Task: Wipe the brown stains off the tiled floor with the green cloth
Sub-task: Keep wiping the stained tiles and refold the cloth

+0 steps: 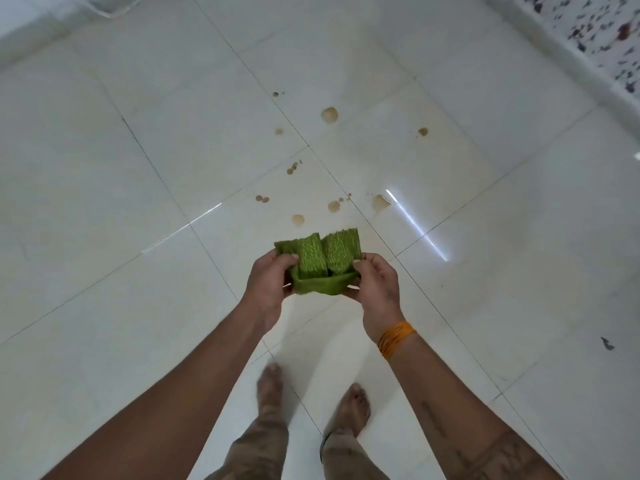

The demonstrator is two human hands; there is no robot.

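Both hands, left (268, 282) and right (375, 289), pinch the folded cloth (323, 268) between them, held above the floor (104, 168). The stains (329, 115) lie ahead and below, scattered past the cloth, about equally near either hand

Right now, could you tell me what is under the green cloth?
The green cloth is held up by the left hand and right hand; white tiled floor shows around it, and the tile directly below is hidden.

Home interior: glossy white tiled floor (138, 150), speckled terrazzo strip (595, 32) alongside, bare feet (356, 407).
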